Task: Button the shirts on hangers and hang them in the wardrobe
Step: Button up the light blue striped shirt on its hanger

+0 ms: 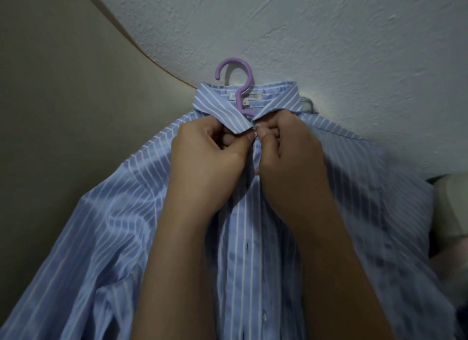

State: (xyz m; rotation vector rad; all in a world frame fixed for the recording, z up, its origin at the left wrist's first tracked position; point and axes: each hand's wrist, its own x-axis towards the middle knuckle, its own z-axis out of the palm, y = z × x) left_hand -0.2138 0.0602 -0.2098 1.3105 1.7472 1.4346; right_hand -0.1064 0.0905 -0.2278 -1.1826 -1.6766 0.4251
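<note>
Centrally, the blue striped shirt is spread wide; its collar tip is pinched by the left hand, just below the purple hanger (hook opening leftward), and the neck edge is pinched by the right hand, against a white textured surface.

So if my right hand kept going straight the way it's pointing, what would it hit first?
Your right hand points up and slightly left, so it would first meet the collar of the shirt just above it; the purple hanger probably lies behind, though depth is unclear.
</note>
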